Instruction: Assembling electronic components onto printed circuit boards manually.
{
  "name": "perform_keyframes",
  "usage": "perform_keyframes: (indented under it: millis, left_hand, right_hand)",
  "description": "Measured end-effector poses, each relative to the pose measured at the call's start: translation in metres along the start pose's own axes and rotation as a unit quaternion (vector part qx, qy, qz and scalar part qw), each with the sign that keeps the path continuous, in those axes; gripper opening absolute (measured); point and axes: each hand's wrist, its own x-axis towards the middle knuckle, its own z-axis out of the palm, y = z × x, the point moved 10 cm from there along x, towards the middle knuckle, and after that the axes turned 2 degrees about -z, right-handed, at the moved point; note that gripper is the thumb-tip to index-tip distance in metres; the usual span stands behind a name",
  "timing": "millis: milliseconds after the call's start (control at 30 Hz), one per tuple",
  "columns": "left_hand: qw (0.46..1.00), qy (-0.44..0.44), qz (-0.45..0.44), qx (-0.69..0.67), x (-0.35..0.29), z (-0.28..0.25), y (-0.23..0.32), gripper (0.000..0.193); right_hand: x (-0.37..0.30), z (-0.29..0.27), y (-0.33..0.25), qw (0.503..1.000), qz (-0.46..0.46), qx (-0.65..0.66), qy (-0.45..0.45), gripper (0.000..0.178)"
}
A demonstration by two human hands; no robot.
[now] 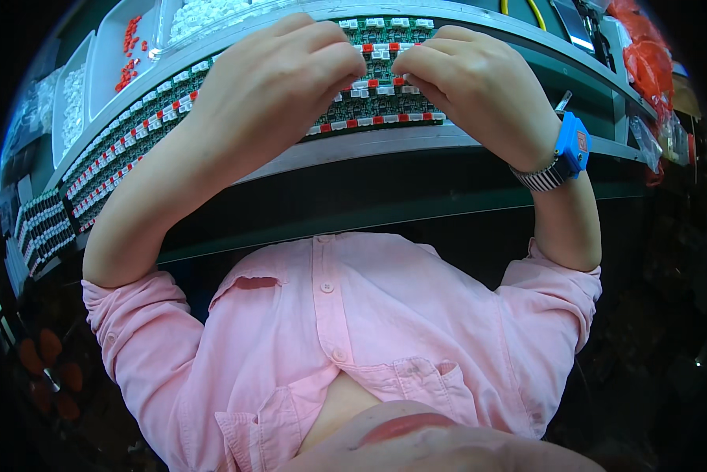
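Note:
Rows of green circuit boards (383,114) with red and white connectors lie in a long metal-edged frame. My left hand (294,63) is over the left part of these rows, its fingers curled and pressed together near a red connector. Opposite it, my right hand (471,82) is closed in a pinch beside another red connector, with a short stretch of the rows showing between the hands. Both sets of fingertips are partly hidden, so whatever they grip cannot be made out. A blue wrist strap (571,145) with a metal band circles my right wrist.
At the far left, a white tray (102,79) holds small red connectors; beside it are trays of white connectors (204,20). A metal rail (353,155) runs along the near edge. Red plastic bags (644,67) lie at the far right. A stack of boards (45,228) sits at the left end.

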Motion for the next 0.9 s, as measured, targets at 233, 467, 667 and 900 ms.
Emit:
perform_keyframes:
  millis: [233,467,667,900]
  left_hand:
    - [0.981,-0.122,-0.138,0.059,-0.033,-0.033,-0.044,0.021]
    - [0.977,0.012,-0.183,0.110,-0.067,-0.094,-0.106,0.009]
    - [0.746,-0.185,-0.555,0.318,-0.193,-0.171,-0.267,0.010]
    - [0.758,-0.244,-0.574,0.192,-0.298,-0.153,-0.350,0.016]
  right_hand:
    - [0.007,0.012,0.002,0.999,0.002,-0.020,-0.051,0.014]
    - [0.000,0.017,0.002,0.997,0.002,0.074,-0.038,0.013]
    - [-0.023,0.015,0.018,0.991,0.033,0.108,-0.065,0.013]
    - [-0.021,-0.016,0.000,0.992,0.059,0.109,-0.006,0.010]
